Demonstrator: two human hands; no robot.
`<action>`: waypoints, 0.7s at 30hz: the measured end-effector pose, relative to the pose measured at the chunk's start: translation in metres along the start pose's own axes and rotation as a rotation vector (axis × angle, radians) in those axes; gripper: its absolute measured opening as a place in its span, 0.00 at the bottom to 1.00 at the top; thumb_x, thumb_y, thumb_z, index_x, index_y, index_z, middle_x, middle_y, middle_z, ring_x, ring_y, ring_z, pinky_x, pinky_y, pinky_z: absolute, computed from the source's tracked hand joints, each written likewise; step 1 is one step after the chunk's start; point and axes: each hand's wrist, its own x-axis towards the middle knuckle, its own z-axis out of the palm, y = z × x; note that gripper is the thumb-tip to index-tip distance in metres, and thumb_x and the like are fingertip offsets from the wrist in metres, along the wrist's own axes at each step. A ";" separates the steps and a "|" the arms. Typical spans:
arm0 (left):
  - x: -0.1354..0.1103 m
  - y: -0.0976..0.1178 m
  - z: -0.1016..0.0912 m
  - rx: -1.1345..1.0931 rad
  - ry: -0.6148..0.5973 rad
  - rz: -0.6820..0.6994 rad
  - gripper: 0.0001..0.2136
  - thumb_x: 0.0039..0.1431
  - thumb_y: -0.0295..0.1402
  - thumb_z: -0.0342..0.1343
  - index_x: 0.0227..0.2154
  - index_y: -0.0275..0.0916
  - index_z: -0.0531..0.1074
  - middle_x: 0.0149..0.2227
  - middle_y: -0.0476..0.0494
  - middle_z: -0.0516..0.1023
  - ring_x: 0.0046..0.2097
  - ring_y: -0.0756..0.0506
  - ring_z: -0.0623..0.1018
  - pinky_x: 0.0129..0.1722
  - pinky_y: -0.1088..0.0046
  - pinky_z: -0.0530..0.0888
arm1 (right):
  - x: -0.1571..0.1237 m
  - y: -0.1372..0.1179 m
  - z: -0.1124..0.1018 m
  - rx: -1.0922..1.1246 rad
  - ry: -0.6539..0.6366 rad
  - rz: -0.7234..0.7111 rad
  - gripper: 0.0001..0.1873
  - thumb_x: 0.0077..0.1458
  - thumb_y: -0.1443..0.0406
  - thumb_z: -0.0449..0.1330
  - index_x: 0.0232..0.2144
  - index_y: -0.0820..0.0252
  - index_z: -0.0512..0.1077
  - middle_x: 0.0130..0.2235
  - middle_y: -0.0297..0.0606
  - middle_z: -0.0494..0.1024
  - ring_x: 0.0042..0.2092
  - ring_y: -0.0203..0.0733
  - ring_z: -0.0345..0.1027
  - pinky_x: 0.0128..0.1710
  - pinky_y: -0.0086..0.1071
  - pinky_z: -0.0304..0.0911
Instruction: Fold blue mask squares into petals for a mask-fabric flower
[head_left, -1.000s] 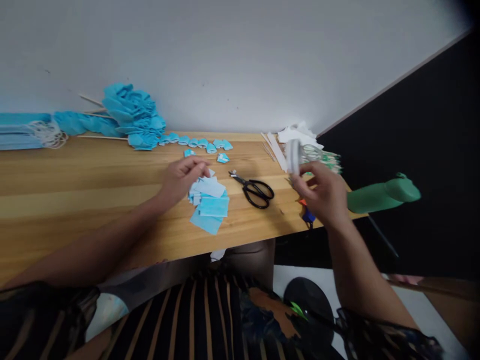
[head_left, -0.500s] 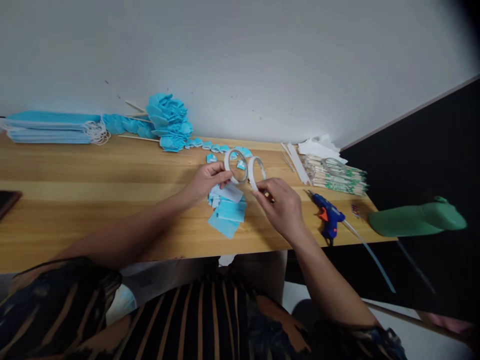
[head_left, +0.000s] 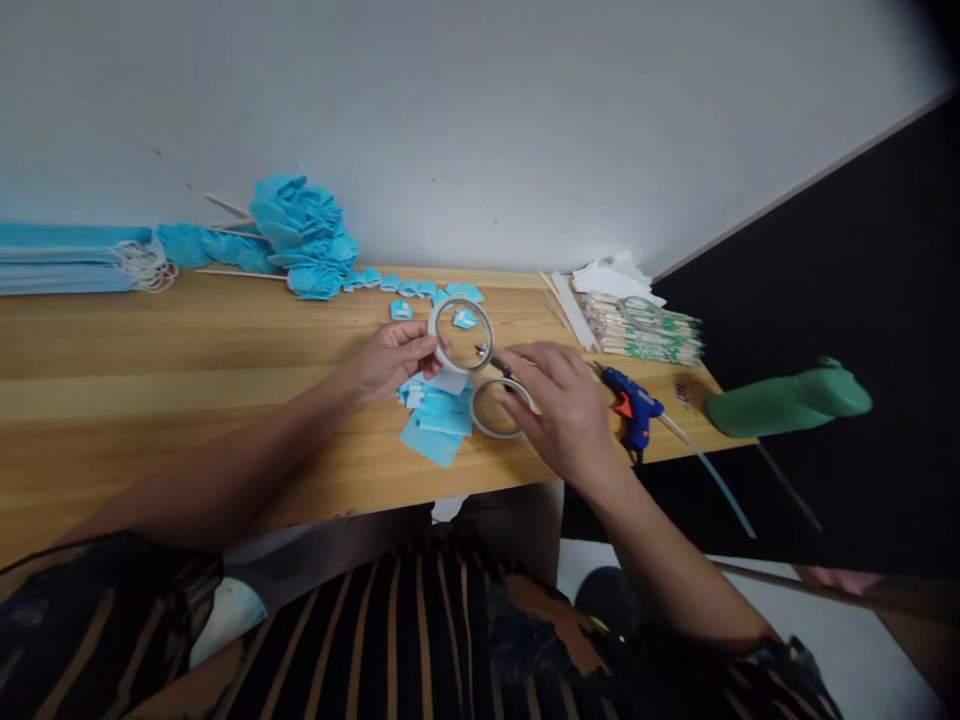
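Note:
My left hand (head_left: 394, 360) pinches a roll of white tape (head_left: 435, 322) upright by its left side. A second tape roll (head_left: 489, 432) lies low over the table under the fingertips of my right hand (head_left: 566, 410). Between those fingers is a dark slender tool (head_left: 500, 367), its tip pointing toward the first roll; its kind is hard to make out. Cut pieces of light-blue mask material (head_left: 435, 425) lie below my hands. Beyond the upright roll are small folded blue pieces (head_left: 401, 309), some in a row (head_left: 409, 288).
Blue crafted flowers on sticks (head_left: 304, 235) and a stack of masks (head_left: 60, 262) lie at the back left. To the right are a blue glue gun (head_left: 636, 410), a bundle of wooden sticks (head_left: 645, 330), white scraps (head_left: 615, 278) and a green bottle (head_left: 787, 400).
My right hand has lowered its tape roll from upright to lying low, and the dark tool now shows between its fingers. My left hand still holds its roll. The view has shifted right.

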 end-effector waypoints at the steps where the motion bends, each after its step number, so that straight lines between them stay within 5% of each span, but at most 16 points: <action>1: -0.002 0.000 0.001 0.009 -0.047 -0.016 0.20 0.48 0.48 0.74 0.30 0.37 0.78 0.29 0.45 0.78 0.27 0.50 0.74 0.30 0.71 0.71 | 0.003 -0.004 0.003 0.022 -0.011 -0.053 0.16 0.68 0.59 0.60 0.56 0.50 0.76 0.52 0.45 0.82 0.55 0.53 0.73 0.54 0.49 0.70; 5: -0.005 -0.002 0.006 0.059 -0.209 -0.064 0.20 0.47 0.51 0.75 0.27 0.38 0.79 0.29 0.44 0.79 0.29 0.48 0.77 0.31 0.70 0.75 | 0.001 -0.009 0.019 -0.037 -0.007 -0.124 0.12 0.70 0.66 0.57 0.44 0.47 0.80 0.44 0.33 0.86 0.50 0.43 0.75 0.61 0.46 0.63; 9: -0.005 -0.009 0.008 0.080 -0.185 -0.050 0.16 0.51 0.45 0.74 0.29 0.37 0.80 0.33 0.42 0.83 0.31 0.49 0.79 0.33 0.73 0.77 | -0.012 0.004 0.018 -0.096 -0.036 -0.064 0.15 0.72 0.66 0.55 0.37 0.48 0.80 0.38 0.28 0.86 0.43 0.37 0.75 0.65 0.45 0.56; 15: -0.005 -0.008 0.008 -0.070 -0.212 -0.013 0.14 0.53 0.42 0.74 0.33 0.36 0.81 0.33 0.43 0.82 0.34 0.49 0.82 0.36 0.75 0.80 | -0.017 0.001 0.012 -0.091 0.077 -0.137 0.14 0.70 0.56 0.59 0.48 0.56 0.79 0.42 0.38 0.84 0.46 0.43 0.73 0.50 0.40 0.59; 21: -0.007 -0.010 0.008 -0.042 -0.290 -0.064 0.13 0.55 0.42 0.72 0.34 0.36 0.84 0.33 0.41 0.84 0.33 0.48 0.83 0.36 0.73 0.81 | -0.015 0.000 0.014 -0.163 0.072 -0.151 0.10 0.70 0.61 0.59 0.37 0.53 0.79 0.35 0.33 0.81 0.40 0.40 0.69 0.46 0.39 0.55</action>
